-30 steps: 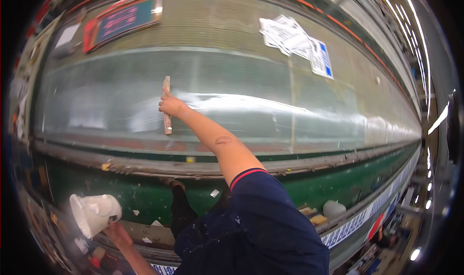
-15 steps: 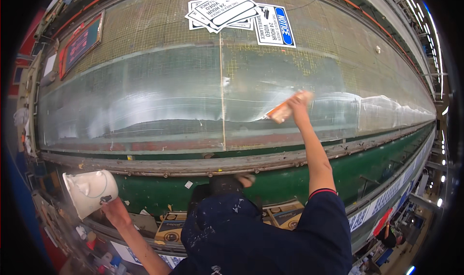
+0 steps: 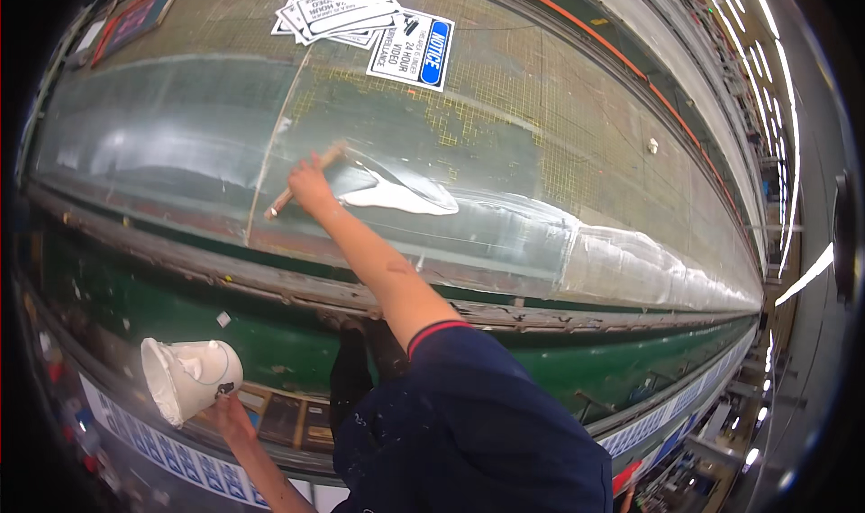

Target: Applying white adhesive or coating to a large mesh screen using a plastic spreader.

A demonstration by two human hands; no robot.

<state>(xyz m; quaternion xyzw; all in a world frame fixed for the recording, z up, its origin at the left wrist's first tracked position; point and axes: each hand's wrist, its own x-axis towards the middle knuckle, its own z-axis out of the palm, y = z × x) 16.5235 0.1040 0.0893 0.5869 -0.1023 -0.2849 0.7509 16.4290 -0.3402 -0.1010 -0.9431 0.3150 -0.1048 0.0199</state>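
Observation:
My right hand (image 3: 309,184) is closed round a wooden-handled squeegee (image 3: 280,204), which rests slantwise on the long green table (image 3: 487,144). Just right of it lies a pool of white, paste-like liquid (image 3: 396,196) with a curved, smeared edge. A thinner whitish streak runs on along the table to the right. At the lower left, my left hand (image 3: 232,416) grips a white bucket (image 3: 205,376) near its base. The bucket is tipped on its side, its mouth facing left, and white paste coats its rim. The fingers under the bucket are partly hidden.
Beyond the squeegee lies a pile of white printed signs (image 3: 347,10), with a blue-and-white sign (image 3: 412,52) beside it. A framed screen (image 3: 140,19) sits at the far left. A rail (image 3: 180,265) edges the table's near side. Cardboard boxes (image 3: 284,418) stand below.
The view has turned to the right. My right hand has swept the squeegee leftward, and a thick white pool now shows to its right. My left hand still holds the bucket.

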